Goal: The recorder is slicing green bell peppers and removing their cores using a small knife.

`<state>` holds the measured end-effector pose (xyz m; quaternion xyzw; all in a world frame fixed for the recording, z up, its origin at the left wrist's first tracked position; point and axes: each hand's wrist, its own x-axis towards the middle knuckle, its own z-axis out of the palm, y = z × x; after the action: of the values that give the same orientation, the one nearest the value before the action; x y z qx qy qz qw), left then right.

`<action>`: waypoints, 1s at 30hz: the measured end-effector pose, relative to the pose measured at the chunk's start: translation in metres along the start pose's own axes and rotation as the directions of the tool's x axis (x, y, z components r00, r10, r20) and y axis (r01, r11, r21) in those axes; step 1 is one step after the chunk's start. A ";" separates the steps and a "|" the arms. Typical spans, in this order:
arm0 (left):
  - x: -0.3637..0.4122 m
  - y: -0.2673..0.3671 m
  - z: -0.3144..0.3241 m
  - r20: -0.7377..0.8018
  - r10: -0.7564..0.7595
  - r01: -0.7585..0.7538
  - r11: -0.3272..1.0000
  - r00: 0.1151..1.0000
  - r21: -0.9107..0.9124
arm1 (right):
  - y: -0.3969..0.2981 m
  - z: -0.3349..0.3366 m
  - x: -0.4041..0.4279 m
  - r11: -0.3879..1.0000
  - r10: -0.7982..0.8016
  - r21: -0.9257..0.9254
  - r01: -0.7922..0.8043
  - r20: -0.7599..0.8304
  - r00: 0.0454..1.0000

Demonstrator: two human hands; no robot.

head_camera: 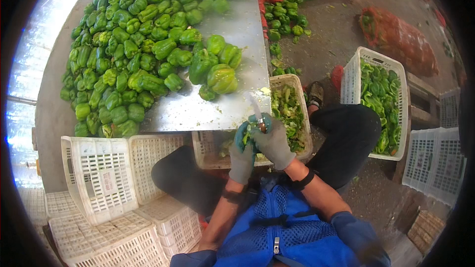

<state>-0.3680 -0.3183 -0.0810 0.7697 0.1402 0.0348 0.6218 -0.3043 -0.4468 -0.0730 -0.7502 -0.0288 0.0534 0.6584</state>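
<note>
My right hand (274,141), in a grey and green work glove, grips the brown handle of a knife (256,111); its blade points up and away from me over the corner of the metal table (207,116). Close against it, my left hand (243,152), gloved alike, holds a green pepper (245,138), mostly hidden by the fingers. Both hands are just off the table's near edge, above a crate of pepper scraps (302,118). A large heap of green bell peppers (126,52) covers the table's far and left parts, with several larger ones (222,78) nearest my hands.
On my right stands a white plastic crate of cut green peppers (382,100). Behind it lies a red mesh sack (400,39). Loose peppers (284,18) lie on the floor beyond the table. White crates (105,178) are stacked at left, and another white crate (434,163) stands at far right.
</note>
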 end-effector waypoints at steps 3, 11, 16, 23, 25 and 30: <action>-0.001 -0.017 -0.006 0.080 -0.140 0.148 0.983 0.987 -0.106 | -0.002 0.001 -0.005 0.989 -0.055 0.146 0.033 0.154 0.987; 0.019 0.027 -0.024 -0.400 -0.028 -0.078 0.966 0.916 -0.246 | -0.016 -0.054 -0.012 0.857 0.310 0.430 -0.284 0.012 0.951; 0.046 0.031 -0.072 -0.530 0.519 -0.214 0.819 0.670 0.532 | 0.034 -0.063 -0.014 0.927 0.265 0.311 -0.210 -0.147 0.953; 0.086 0.003 -0.117 -0.287 0.498 -0.044 0.552 0.818 0.833 | 0.061 -0.061 -0.012 0.916 0.345 0.264 -0.303 -0.128 0.930; 0.087 0.025 -0.107 -0.445 0.582 -0.109 0.681 0.680 0.725 | 0.063 -0.062 -0.010 0.948 0.304 0.147 -0.281 -0.170 0.937; 0.097 -0.039 -0.114 -0.126 0.328 -0.016 0.398 0.936 0.917 | 0.054 -0.057 -0.009 0.950 0.307 0.111 -0.293 -0.139 0.942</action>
<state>-0.3073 -0.1781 -0.1053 0.9784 0.1437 0.1296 0.0733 -0.3077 -0.5109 -0.1194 -0.7178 0.1392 0.0961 0.6753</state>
